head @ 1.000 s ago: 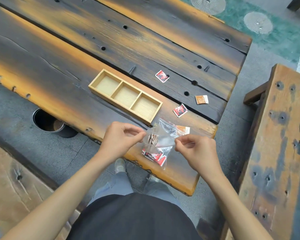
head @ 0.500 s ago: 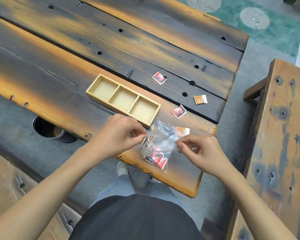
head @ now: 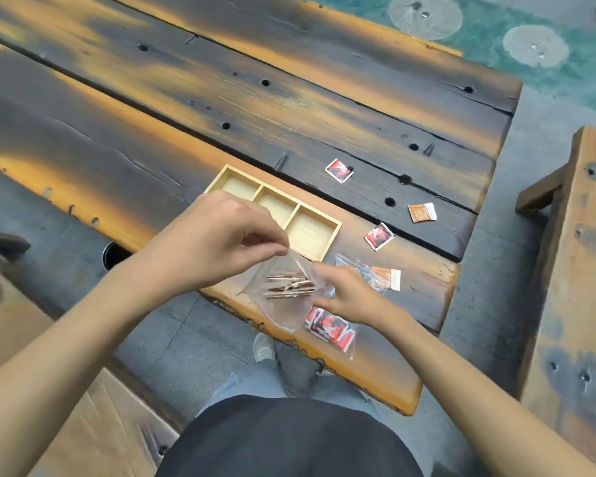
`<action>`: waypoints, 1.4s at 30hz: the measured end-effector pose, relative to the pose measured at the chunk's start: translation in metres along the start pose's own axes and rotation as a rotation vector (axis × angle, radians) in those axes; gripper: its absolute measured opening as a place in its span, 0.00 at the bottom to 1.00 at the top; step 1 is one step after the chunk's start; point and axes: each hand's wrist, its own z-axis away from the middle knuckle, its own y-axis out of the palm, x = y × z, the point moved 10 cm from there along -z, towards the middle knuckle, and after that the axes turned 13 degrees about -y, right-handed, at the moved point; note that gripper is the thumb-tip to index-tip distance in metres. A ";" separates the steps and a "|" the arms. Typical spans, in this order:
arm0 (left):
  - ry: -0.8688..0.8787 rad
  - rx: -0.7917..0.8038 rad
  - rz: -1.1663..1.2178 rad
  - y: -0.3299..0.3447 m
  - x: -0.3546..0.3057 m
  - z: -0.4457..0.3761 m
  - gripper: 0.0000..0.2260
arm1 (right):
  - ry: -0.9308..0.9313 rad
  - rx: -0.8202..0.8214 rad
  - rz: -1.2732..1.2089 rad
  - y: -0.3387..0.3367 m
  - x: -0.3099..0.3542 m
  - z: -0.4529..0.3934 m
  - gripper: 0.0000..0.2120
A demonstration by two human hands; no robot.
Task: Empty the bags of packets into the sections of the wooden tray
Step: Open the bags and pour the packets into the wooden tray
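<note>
A pale wooden tray (head: 337,224) with three bare sections lies on the dark plank table. Just in front of it I hold a clear plastic bag (head: 283,304) with several brown packets (head: 289,287) inside. My left hand (head: 221,242) pinches the bag's upper edge beside the tray's right section and hides part of the tray. My right hand (head: 344,297) grips the bag's right side. A second bag (head: 331,330) with red packets lies under it at the table's near edge.
Two red packets (head: 339,170) (head: 379,236) and a brown packet (head: 422,212) lie loose on the table right of the tray. Another brown packet (head: 389,278) sits by my right hand. A wooden bench (head: 578,270) stands to the right, a round bin (head: 114,256) under the table.
My left hand has risen over the tray's near edge, pulling the bag's mouth up. My right hand shifted onto the bag's side. The brown packets now lie flat inside.
</note>
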 end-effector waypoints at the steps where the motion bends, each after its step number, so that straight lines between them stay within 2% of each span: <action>1: -0.005 -0.009 0.015 -0.002 0.004 0.001 0.03 | -0.003 -0.014 -0.015 0.001 0.002 -0.001 0.20; 3: -0.049 -0.062 0.097 -0.009 0.017 0.002 0.06 | 0.015 -0.049 -0.050 0.002 0.003 0.000 0.17; 5: -0.217 -0.084 0.342 -0.008 0.046 0.003 0.10 | 0.051 -0.089 -0.104 0.003 0.002 0.003 0.13; 8: -0.501 -0.005 0.795 0.031 0.102 0.012 0.21 | 0.133 -0.186 -0.200 0.002 -0.007 0.012 0.13; 11: -0.687 0.136 1.057 0.102 0.140 0.032 0.22 | 0.216 -0.299 -0.329 -0.001 -0.015 0.026 0.17; 14: -0.791 0.292 1.117 0.168 0.145 0.056 0.20 | 0.284 -0.313 -0.352 0.007 -0.022 0.035 0.20; 17: -0.840 0.339 1.250 0.198 0.139 0.064 0.20 | 0.409 -0.298 -0.450 0.025 -0.036 0.044 0.23; 22: -1.017 0.211 1.367 0.212 0.150 0.069 0.18 | 0.595 -0.404 -0.814 0.043 -0.047 0.045 0.14; 26: -1.134 0.161 1.433 0.219 0.159 0.068 0.16 | 0.717 -0.446 -0.842 0.047 -0.055 0.043 0.10; 31: -1.238 0.155 1.515 0.227 0.162 0.057 0.14 | 0.835 -0.487 -0.925 0.050 -0.063 0.035 0.11; 36: -1.304 0.138 1.518 0.232 0.170 0.042 0.13 | 0.840 -0.505 -1.012 0.045 -0.066 0.024 0.13; 42: -1.242 0.132 1.474 0.215 0.174 0.019 0.14 | 0.817 -0.589 -1.006 0.029 -0.078 0.018 0.10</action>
